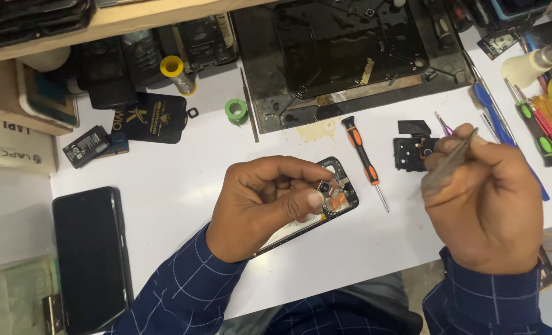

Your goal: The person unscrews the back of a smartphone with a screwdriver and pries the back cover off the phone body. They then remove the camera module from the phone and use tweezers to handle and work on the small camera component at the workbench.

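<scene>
Left hand (260, 205) is curling over the opened phone (325, 198) near the tabletop's front edge, thumb and forefinger pinching a small camera module (323, 185) above the board. Right hand (484, 198) is closing on tweezers (453, 158), tips pointing up toward a black bracket (412, 152). I am seeing an orange screwdriver (363, 155) lying between them.

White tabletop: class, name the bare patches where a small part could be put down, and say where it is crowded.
Bare white table shows between the black phone and the left hand, and in front of the opened phone, between the two sleeves. A narrower gap lies right of the orange screwdriver. The far right edge is packed with tools; the dark work mat is cluttered.
</scene>
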A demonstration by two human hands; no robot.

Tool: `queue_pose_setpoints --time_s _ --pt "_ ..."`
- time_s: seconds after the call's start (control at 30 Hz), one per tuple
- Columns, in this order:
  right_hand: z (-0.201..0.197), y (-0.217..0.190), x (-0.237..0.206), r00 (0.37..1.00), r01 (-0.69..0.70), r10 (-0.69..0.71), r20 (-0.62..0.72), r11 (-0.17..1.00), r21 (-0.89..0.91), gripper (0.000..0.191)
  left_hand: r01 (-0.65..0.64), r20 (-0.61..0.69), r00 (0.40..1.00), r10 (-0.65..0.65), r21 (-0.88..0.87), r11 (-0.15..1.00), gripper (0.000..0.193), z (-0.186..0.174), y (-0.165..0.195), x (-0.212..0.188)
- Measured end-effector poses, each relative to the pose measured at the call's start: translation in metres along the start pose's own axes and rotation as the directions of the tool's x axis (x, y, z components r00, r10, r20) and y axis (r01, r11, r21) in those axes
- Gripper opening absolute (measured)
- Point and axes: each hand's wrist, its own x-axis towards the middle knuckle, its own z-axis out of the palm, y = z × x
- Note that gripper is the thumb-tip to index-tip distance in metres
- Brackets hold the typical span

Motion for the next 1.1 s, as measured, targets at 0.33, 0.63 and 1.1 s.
queue_pose_setpoints --time_s 0.33,0.63,1.1 --pt "-0.003 0.02 -0.005 0.876 -0.408 0.316 0.363 0.889 0.211 0.022 0.01 0.031 0.999 -0.009 -0.025 1.0 0.028 -0.001 -0.002 0.002" --pt "-0.01 0.025 -0.012 0.97 -0.121 0.131 0.202 0.991 -0.066 0.025 -0.009 0.074 0.997 0.013 -0.058 0.998 0.026 -0.002 -0.002 0.002" --pt "0.017 0.038 -0.027 0.969 0.143 -0.051 0.244 0.915 -0.377 0.028 -0.042 0.142 0.989 0.045 -0.022 0.999 0.023 -0.002 -0.002 0.002"
